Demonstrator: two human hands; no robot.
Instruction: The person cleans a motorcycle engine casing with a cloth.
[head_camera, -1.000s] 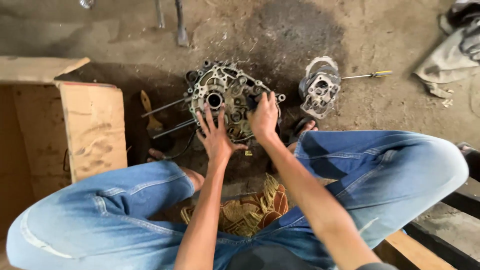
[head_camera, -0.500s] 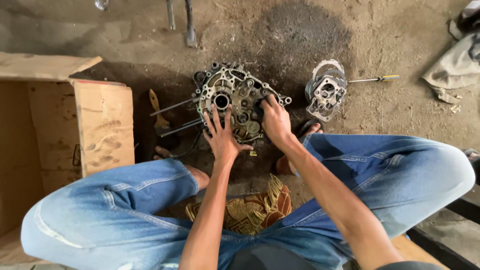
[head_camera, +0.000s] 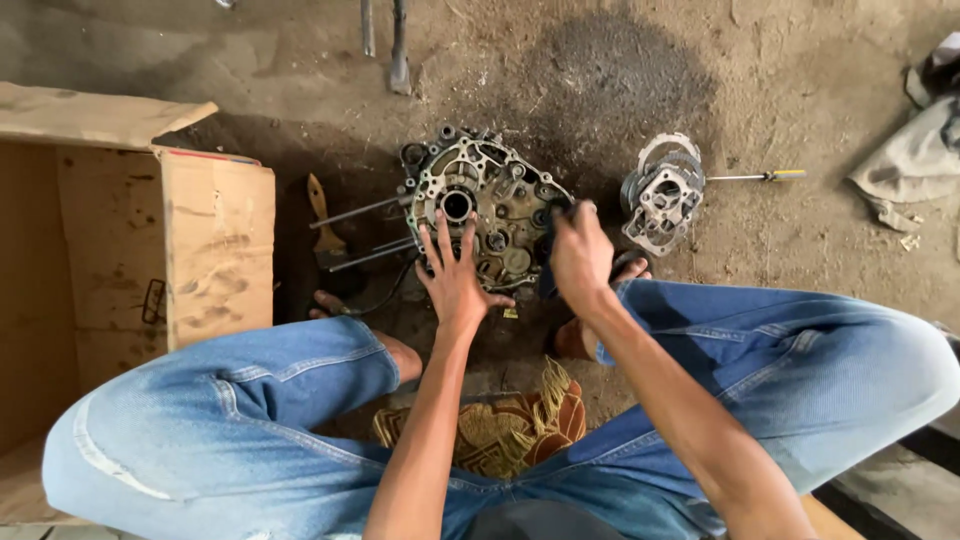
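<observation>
— Where is the grey metal engine case (head_camera: 490, 205) found?
— On the dirt floor (head_camera: 800, 260), between the knees. The left hand (head_camera: 455, 275) is laid flat on it, fingers spread; the right hand (head_camera: 578, 255) is clenched at its edge.

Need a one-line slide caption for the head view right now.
Seated person's left hand presses flat on a greasy grey metal engine crankcase on the dirt floor while the right hand grips its right edge.
</observation>
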